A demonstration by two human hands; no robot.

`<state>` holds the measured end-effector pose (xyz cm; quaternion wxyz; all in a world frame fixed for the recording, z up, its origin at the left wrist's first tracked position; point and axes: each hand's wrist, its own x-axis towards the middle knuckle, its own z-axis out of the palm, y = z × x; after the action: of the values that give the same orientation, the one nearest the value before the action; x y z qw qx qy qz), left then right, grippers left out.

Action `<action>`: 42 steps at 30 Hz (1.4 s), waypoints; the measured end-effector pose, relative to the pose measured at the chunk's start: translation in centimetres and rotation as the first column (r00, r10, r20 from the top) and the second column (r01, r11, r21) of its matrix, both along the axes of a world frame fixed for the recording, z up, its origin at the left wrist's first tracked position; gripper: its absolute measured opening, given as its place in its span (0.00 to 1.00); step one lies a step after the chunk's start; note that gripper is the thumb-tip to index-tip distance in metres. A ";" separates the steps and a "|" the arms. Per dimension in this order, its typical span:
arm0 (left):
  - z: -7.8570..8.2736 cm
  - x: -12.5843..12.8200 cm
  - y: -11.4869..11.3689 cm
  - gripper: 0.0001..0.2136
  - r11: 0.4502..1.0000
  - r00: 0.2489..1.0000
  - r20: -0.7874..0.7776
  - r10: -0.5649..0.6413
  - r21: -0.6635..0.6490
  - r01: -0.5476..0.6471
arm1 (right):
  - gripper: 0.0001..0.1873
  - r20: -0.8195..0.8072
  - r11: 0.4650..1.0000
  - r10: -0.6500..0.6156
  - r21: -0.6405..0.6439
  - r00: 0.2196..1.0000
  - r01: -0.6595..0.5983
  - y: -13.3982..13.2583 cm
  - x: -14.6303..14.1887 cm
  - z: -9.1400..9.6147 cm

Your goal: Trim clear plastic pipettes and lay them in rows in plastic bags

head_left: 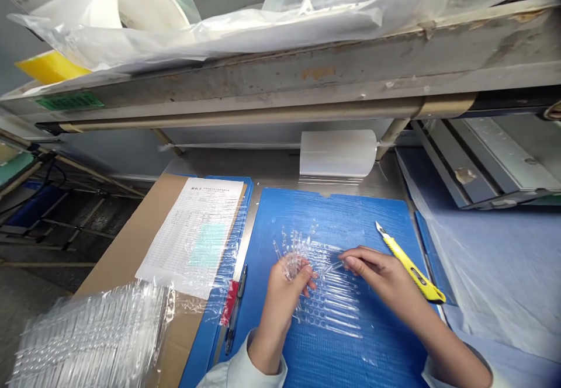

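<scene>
Left hand, fingers curled round a fanned bunch of slender, clear plastic tubes, their ends projecting beyond the fingers. Right hand, thumb and forefinger pinched together on a single slender, clear tube, slanting towards the left hand. Between and below the hands, a row of clear, slender plastic tubes lies side by side on a blue, rectangular board. Just right of the right hand, a yellow plastic utility knife, blade exposed; left of the left hand, a dark, slim pen.
</scene>
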<state>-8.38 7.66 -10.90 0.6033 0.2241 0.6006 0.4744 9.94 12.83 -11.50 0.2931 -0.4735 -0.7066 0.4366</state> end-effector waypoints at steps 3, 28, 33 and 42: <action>-0.1 -0.5 0.2 0.13 1.000 0.999 0.020 0.030 0.001 -0.030 | 0.13 0.052 0.990 0.057 0.125 0.997 -0.063 -0.3 1.2 0.4; 0.8 -2.5 -3.4 0.18 0.759 0.469 -0.798 -0.378 0.022 0.650 | 0.12 0.440 0.766 -0.077 0.601 0.894 -0.230 -3.4 2.2 -2.6; -0.5 -3.1 -5.4 0.25 0.683 0.368 -0.838 -0.403 -0.008 0.731 | 0.21 0.644 0.675 -0.047 0.584 0.763 -0.451 -8.0 2.6 -3.9; -0.8 -3.3 -8.9 0.24 0.555 0.105 -0.908 -0.406 -0.153 0.818 | 0.26 0.691 0.645 -0.116 0.599 0.714 -0.474 -12.2 2.7 -3.3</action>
<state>-11.66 -1.27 -11.73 0.2808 0.7819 0.5498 0.0867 12.69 0.67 -14.80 0.1332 -0.3564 -0.9225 -0.0648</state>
